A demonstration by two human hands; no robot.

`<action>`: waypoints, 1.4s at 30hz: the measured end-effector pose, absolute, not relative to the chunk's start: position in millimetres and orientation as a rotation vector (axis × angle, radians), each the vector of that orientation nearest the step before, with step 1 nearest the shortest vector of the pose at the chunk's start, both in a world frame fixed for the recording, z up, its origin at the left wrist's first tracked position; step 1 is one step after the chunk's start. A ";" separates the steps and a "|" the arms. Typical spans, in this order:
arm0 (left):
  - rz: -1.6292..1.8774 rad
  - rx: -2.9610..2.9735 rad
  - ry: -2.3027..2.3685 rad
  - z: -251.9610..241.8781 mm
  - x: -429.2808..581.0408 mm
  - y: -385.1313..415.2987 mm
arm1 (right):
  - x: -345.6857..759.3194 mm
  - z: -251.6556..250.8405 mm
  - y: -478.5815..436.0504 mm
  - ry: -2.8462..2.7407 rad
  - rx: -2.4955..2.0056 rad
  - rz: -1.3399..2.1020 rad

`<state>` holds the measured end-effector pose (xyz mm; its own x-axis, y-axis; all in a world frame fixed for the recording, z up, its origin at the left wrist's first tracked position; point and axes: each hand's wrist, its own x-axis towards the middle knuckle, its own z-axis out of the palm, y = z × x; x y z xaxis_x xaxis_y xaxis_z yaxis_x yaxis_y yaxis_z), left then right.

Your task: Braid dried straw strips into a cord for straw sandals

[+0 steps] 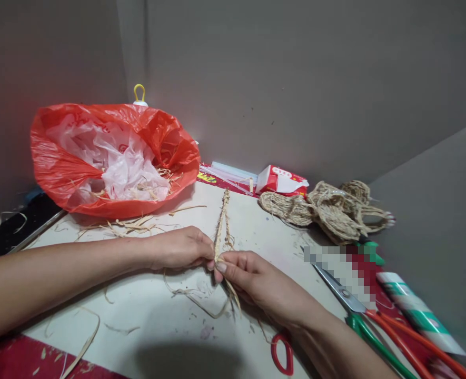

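A narrow braid of pale straw (pixel 219 231) runs away from me over the white board, doubled back at its far end. My left hand (pixel 185 247) pinches the near end of this braid between thumb and fingers. Right beside it, my right hand (pixel 248 271) is closed on the same end, thumb on top. Loose strands (pixel 233 295) trail down from the pinch toward me, and one long strand curves across the board below my hands. Where the fingertips meet, the exact crossing of the strands is partly hidden.
At the back left sits a red plastic bag (pixel 70 195) holding white plastic and straw scraps. Coiled straw braid (pixel 331 210) lies at the right, near a red tissue pack (pixel 282 181). Large scissors (pixel 347 297), a green-white tube (pixel 420 310) and a red handle (pixel 282 355) lie along the right.
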<state>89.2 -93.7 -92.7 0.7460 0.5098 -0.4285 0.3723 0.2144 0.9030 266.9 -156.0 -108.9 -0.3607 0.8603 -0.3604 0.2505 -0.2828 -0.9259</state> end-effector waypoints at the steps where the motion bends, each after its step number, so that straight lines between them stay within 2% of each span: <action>1: 0.089 1.370 0.790 -92.6 89.0 -93.6 | 267.6 -109.7 -155.9 -1.525 -1.397 1.666; 10: 0.025 1.387 0.730 -95.6 84.9 -92.5 | 260.0 -96.8 -159.0 -1.796 -1.555 1.416; 18: 0.132 1.381 0.735 -102.7 89.4 -96.6 | 254.4 -95.9 -165.6 -1.983 -1.638 1.063; 30: 0.165 1.588 0.895 -97.3 92.0 -103.1 | 259.7 -81.0 -170.4 -2.259 -1.864 0.775; 32: 0.176 1.583 0.893 -98.1 92.0 -103.7 | 259.0 -80.2 -170.9 -2.216 -1.870 0.808; 37: 0.263 1.394 0.869 -97.9 93.9 -107.6 | 247.0 -87.4 -178.0 -2.015 -1.651 1.135; 42: 0.239 1.136 0.900 -92.7 93.4 -110.0 | 237.4 -92.8 -185.6 -2.217 -1.786 0.796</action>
